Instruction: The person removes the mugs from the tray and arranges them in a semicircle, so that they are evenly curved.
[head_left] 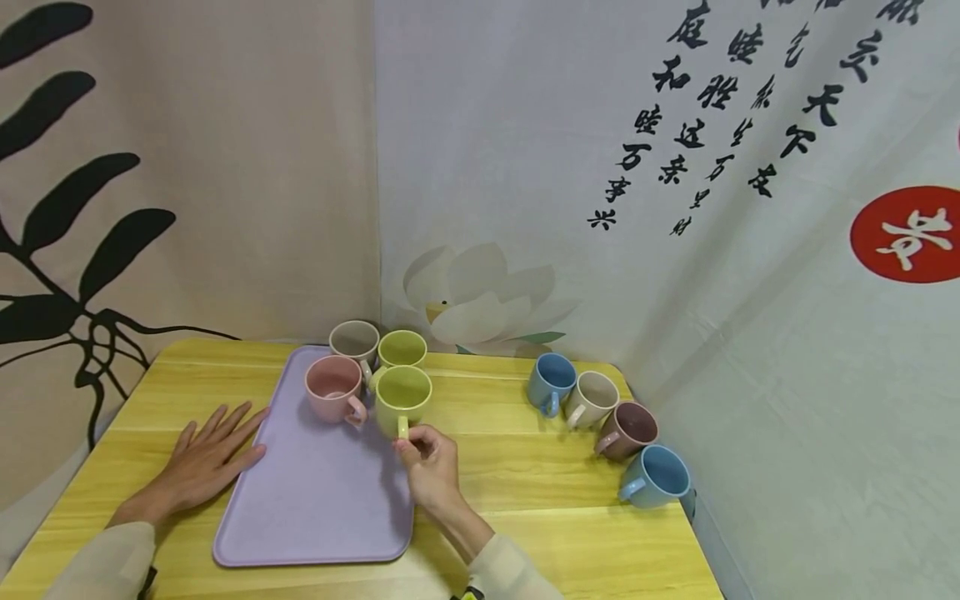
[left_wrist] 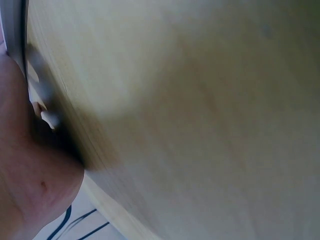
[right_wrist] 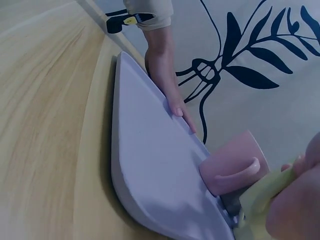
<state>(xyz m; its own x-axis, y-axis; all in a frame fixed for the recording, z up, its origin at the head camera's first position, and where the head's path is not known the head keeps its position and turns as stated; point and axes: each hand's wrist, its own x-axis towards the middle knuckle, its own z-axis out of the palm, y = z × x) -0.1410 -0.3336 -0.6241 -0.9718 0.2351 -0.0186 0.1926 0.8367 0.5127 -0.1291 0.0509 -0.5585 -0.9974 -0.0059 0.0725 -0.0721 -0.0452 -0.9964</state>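
Note:
My right hand (head_left: 433,467) pinches the handle of a yellow-green mug (head_left: 403,393) over the right edge of the lilac tray (head_left: 322,508). In the right wrist view this mug's handle (right_wrist: 265,192) sits between my thumb and fingers. Just left of it a pink mug (head_left: 333,388) stands on the tray, its handle turned toward the front right. Behind are a grey-beige mug (head_left: 354,342) and a second yellow-green mug (head_left: 402,348). My left hand (head_left: 206,462) lies flat with fingers spread, fingertips at the tray's left rim; the left wrist view shows mostly blurred wood.
Along the table's right side stand a blue mug (head_left: 552,382), a cream mug (head_left: 592,398), a dark mauve mug (head_left: 628,430) and another blue mug (head_left: 655,476) near the edge. A printed cloth (head_left: 480,167) hangs behind the wooden table (head_left: 525,542).

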